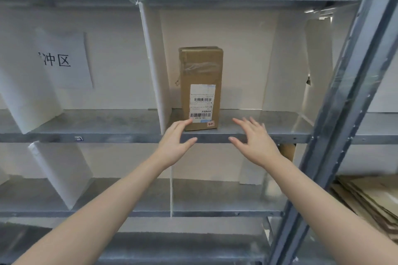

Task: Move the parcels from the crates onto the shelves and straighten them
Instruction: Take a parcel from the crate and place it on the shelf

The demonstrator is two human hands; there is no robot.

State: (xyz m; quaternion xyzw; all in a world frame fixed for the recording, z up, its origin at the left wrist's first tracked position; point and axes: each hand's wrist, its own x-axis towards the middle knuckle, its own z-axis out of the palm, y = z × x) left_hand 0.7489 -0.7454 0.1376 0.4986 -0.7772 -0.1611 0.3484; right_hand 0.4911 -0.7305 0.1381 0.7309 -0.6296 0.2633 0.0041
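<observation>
A brown cardboard parcel (200, 75) stands upright on the grey metal shelf (120, 123), in the bay right of a white divider (155, 66). A white label with barcodes covers its lower front. My left hand (175, 143) reaches toward the parcel's lower left corner with straight fingers, the fingertips at or just touching the box. Off to the right of the parcel, my right hand (256, 143) hovers over the shelf edge with fingers spread, apart from the box. Neither hand holds anything.
A paper sign (64, 60) hangs in the left bay. More white dividers (62, 174) split the lower shelf (215, 200). A slanted grey metal upright (344, 114) bounds the shelving on the right, with flattened cardboard (370, 198) stacked beyond it.
</observation>
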